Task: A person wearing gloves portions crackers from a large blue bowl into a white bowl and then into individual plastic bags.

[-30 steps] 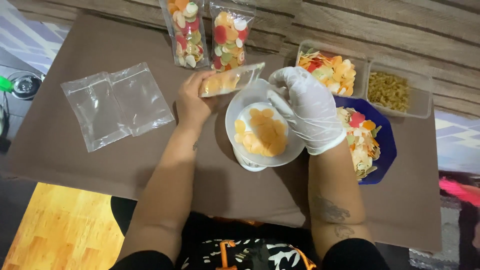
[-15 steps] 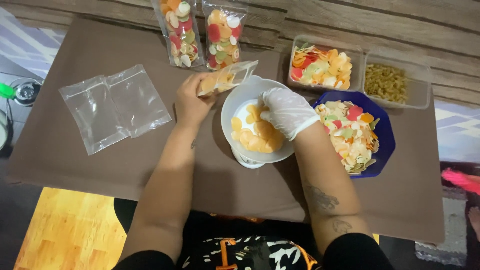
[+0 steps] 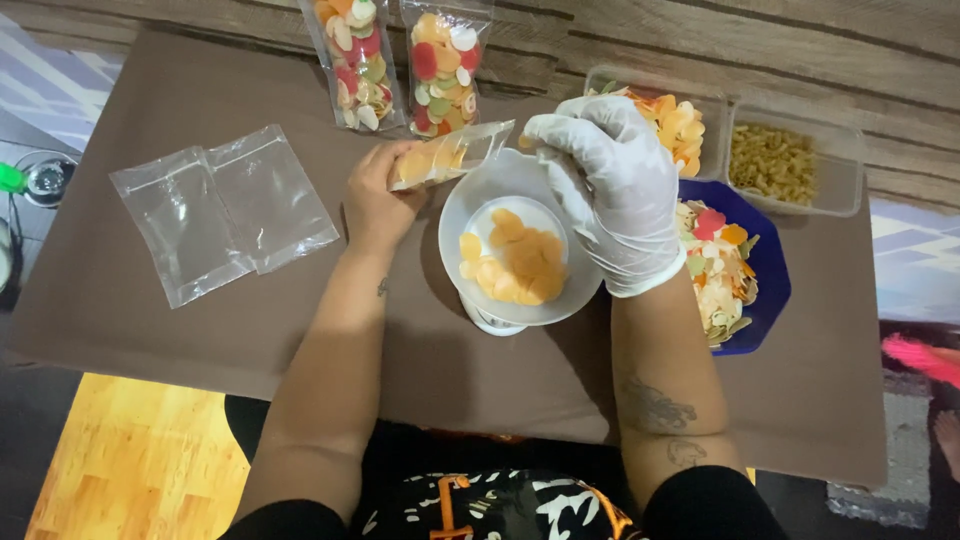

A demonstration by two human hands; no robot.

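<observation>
A: Head view first. What is the left hand (image 3: 378,195) doing?

B: It is closed around a small clear pouch (image 3: 452,156), already part-filled with orange chips. The pouch lies nearly flat, its long axis running from the left hand out toward the right hand, with the open mouth at the far end from the grip.

A: And the right hand (image 3: 612,190)?

B: Gloved in white, fingers curled downward and pinched together just at the mouth of the pouch. Whether a chip sits between the fingertips, I cannot tell; the glove hides it.

A: So which hand is nearer the opening?

B: The right one, plainly. The mouth points straight at its fingertips, touching or nearly so. The left hand holds only the closed end.

A: What lies under them?

B: A white bowl (image 3: 470,210) with orange chips (image 3: 515,262) in it, directly below the pouch and beneath the right palm, resting on something white and round that only just shows.

A: Around that?

B: Beyond the right hand, a blue bowl (image 3: 770,262) of mixed coloured chips, a clear tub of more chips (image 3: 678,118), and another tub of yellowish pasta-like pieces (image 3: 780,162). Ahead of the left hand stand two filled pouches (image 3: 400,62). Out past the left hand, well apart, two empty pouches (image 3: 222,208) lie flat on the brown counter (image 3: 150,330).
</observation>
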